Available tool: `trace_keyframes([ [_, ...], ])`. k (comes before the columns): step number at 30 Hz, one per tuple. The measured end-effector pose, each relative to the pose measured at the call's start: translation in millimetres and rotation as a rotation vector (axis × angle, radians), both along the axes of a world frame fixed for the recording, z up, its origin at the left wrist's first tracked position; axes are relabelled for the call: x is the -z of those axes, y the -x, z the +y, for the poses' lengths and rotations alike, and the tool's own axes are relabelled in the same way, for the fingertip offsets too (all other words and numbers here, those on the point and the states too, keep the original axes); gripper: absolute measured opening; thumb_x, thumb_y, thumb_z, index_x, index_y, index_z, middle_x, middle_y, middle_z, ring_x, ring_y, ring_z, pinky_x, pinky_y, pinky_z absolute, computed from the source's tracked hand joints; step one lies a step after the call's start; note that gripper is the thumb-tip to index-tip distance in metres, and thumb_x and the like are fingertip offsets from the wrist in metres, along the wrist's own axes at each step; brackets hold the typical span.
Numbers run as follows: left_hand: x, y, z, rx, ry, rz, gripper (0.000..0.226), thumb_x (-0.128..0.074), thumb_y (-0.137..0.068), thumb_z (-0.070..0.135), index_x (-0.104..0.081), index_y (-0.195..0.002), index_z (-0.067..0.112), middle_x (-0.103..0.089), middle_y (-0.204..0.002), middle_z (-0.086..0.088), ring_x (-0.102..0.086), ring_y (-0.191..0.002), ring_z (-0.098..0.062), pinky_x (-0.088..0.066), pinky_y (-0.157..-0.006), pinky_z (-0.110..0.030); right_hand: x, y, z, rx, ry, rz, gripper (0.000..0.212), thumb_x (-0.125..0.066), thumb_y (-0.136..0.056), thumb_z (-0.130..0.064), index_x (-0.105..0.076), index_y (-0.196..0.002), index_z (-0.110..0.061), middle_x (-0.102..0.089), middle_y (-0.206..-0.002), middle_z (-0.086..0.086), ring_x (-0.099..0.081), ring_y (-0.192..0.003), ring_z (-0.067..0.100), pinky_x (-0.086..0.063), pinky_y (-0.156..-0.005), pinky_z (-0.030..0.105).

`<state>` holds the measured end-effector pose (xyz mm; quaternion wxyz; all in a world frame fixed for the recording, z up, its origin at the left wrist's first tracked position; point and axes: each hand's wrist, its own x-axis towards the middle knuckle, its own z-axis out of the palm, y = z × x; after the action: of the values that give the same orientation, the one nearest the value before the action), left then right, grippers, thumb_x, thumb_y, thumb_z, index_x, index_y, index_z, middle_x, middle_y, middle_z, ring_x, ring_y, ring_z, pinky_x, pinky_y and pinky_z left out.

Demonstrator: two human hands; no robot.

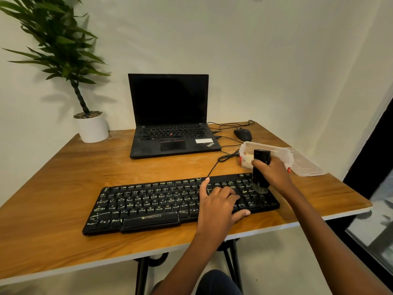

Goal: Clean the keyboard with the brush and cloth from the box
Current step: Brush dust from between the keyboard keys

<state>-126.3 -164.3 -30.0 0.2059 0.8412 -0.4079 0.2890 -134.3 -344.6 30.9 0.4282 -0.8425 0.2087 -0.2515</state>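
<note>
- The wooden table (63, 188) carries everything; its near edge runs across the bottom of the head view.
- The black keyboard (148, 205) lies flat near that edge. Its long axis runs left to right, with the right end angled slightly away from the person and the space bar on the near side.
- The left hand (219, 203) rests palm down on the right part of the keyboard, spread. The forefinger reaches to the far edge, the thumb lies at the near edge, and the other fingers bend onto the keys.
- The right hand (274, 173) is wrapped round a black brush (262, 158), which stands roughly upright over the keyboard's far right corner. The handle points up and the bristles (261, 189) point down, touching the keys there.
- A black cable (214, 167) leaves the keyboard's far edge towards the laptop.
- Just behind the brush sits the clear plastic box (251, 144), open and with red clips. Something pale (246, 160) lies inside; what it is cannot be told.
- The clear lid (308, 165) lies flat just beside the box on the right.
- Farther back stands an open laptop (170, 116) with a dark screen, and a black mouse (242, 134) to its right.
- A plant in a white pot (93, 128) stands at the far left corner.
</note>
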Motion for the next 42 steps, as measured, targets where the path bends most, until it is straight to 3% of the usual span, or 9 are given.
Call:
trace_keyframes([
  [6, -0.5, -0.9, 0.8, 0.0, 0.005, 0.018, 0.051, -0.036, -0.078, 0.068, -0.074, -0.085, 0.034, -0.065, -0.085, 0.019, -0.063, -0.08, -0.002, -0.018, -0.108, -0.044, 4.3, -21.8, 13.0, 0.072, 0.167, -0.098, 0.036, -0.057, -0.089, -0.037, -0.058, -0.117, -0.014, -0.065, -0.098, 0.006, -0.057, -0.088, 0.02, -0.04, -0.074, 0.028],
  [9, 0.1, 0.0, 0.8, -0.001, 0.005, 0.017, 0.051, -0.036, -0.078, 0.067, -0.074, -0.086, 0.034, -0.065, -0.086, 0.02, -0.063, -0.081, -0.002, -0.018, -0.109, -0.044, 8.3, -18.7, 12.8, 0.041, 0.144, -0.136, 0.042, -0.06, -0.088, -0.034, -0.054, -0.122, -0.01, -0.065, -0.106, 0.008, -0.059, -0.097, 0.023, -0.045, -0.077, 0.031],
  [12, -0.2, 0.8, 0.4, -0.003, -0.002, 0.015, 0.051, -0.035, -0.079, 0.067, -0.074, -0.087, 0.034, -0.065, -0.087, 0.019, -0.063, -0.082, -0.002, -0.018, -0.109, -0.044, 8.6, -8.0, 4.9, 0.038, 0.08, -0.089, 0.039, -0.061, -0.086, -0.034, -0.057, -0.119, -0.013, -0.065, -0.103, 0.006, -0.059, -0.097, 0.023, -0.051, -0.084, 0.041],
  [17, 0.0, 0.3, -0.3, -0.002, 0.006, 0.011, 0.052, -0.036, -0.078, 0.067, -0.074, -0.086, 0.033, -0.066, -0.086, 0.019, -0.063, -0.081, -0.003, -0.017, -0.109, -0.044, -4.1, -0.6, -6.4, -0.007, 0.037, 0.092, 0.014, -0.061, -0.084, -0.027, -0.055, -0.093, -0.017, -0.06, -0.088, 0.005, -0.058, -0.088, 0.024, -0.051, -0.083, 0.043],
  [20, 0.6, -0.7, -0.2, 0.005, 0.015, 0.009, 0.05, -0.037, -0.077, 0.067, -0.074, -0.085, 0.034, -0.065, -0.085, 0.019, -0.063, -0.08, -0.002, -0.017, -0.109, -0.044, -4.8, -10.4, -2.8, 0.05, 0.178, 0.031, 0.027, -0.059, -0.086, -0.034, -0.059, -0.107, -0.017, -0.061, -0.09, 0.002, -0.057, -0.086, 0.021, -0.049, -0.077, 0.036],
  [27, 0.4, 0.0, 0.0, -0.001, 0.012, 0.011, 0.051, -0.037, -0.077, 0.068, -0.074, -0.085, 0.034, -0.065, -0.085, 0.02, -0.063, -0.08, -0.002, -0.017, -0.108, -0.044, -0.2, -11.6, -8.0, -0.018, 0.077, -0.106, 0.032, -0.061, -0.088, -0.028, -0.057, -0.115, -0.012, -0.059, -0.096, 0.0, -0.057, -0.091, 0.017, -0.046, -0.074, 0.027],
  [31, 0.1, 0.1, 0.5, -0.001, 0.011, 0.011, 0.051, -0.037, -0.077, 0.068, -0.074, -0.086, 0.034, -0.066, -0.085, 0.02, -0.063, -0.081, -0.002, -0.018, -0.108, -0.045, -1.0, -18.0, -5.2, -0.147, 0.081, -0.029, 0.025, -0.063, -0.086, -0.031, -0.056, -0.107, -0.017, -0.061, -0.095, 0.0, -0.06, -0.093, 0.02, -0.051, -0.081, 0.035],
  [36, -0.1, 1.4, 0.5, 0.0, 0.014, 0.018, 0.051, -0.036, -0.077, 0.068, -0.074, -0.086, 0.034, -0.066, -0.086, 0.021, -0.063, -0.082, -0.001, -0.016, -0.109, -0.044, -8.3, -20.4, -5.8, -0.16, 0.171, -0.011, 0.03, -0.062, -0.088, -0.026, -0.056, -0.112, -0.011, -0.058, -0.096, 0.001, -0.055, -0.089, 0.017, -0.044, -0.072, 0.024],
  [42, 1.8, -0.1, 1.1, 0.002, 0.0, 0.013, 0.044, -0.049, -0.076, 0.068, -0.074, -0.088, 0.034, -0.065, -0.088, 0.02, -0.063, -0.084, -0.002, -0.013, -0.11, -0.044, -10.2, -23.3, -9.2, -0.166, 0.14, 0.013, 0.019, -0.061, -0.088, -0.027, -0.053, -0.101, -0.016, -0.059, -0.095, 0.003, -0.057, -0.093, 0.022, -0.043, -0.077, 0.029],
])
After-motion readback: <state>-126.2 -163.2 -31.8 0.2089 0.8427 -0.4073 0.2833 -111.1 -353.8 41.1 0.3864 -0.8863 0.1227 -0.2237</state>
